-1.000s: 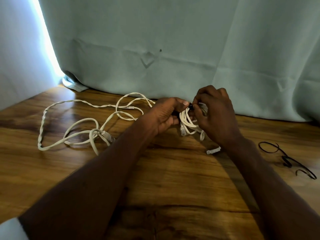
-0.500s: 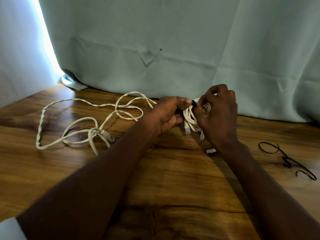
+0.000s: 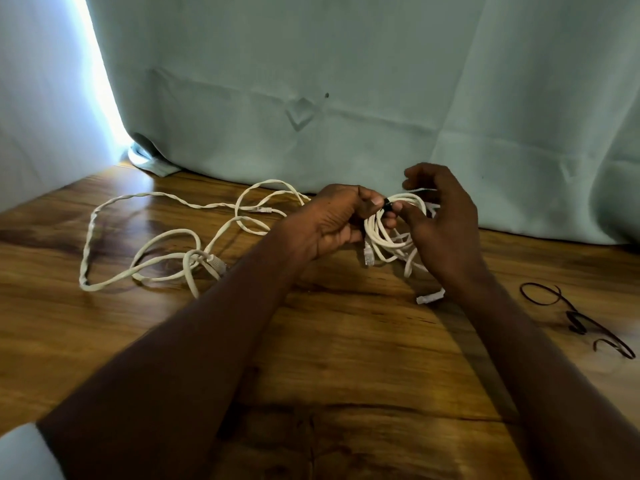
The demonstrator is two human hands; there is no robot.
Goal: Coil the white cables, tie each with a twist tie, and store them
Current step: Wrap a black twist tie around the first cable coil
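No container shows on the wooden table point(image 3: 346, 358). A loose white cable point(image 3: 145, 268) sprawls at the left, well apart from the spare black twist ties point(image 3: 575, 317) lying at the right near edge. A pale curtain point(image 3: 346, 81) hangs along the far side. At centre, the left hand point(image 3: 329, 223) curls round a coiled white cable point(image 3: 388, 237) held just above the table, its thumb and finger pinching a black twist tie point(image 3: 387, 203) on the coil's top. The right hand point(image 3: 440, 223) cups the coil's right side, thumb touching the tie, other fingers loosely spread.
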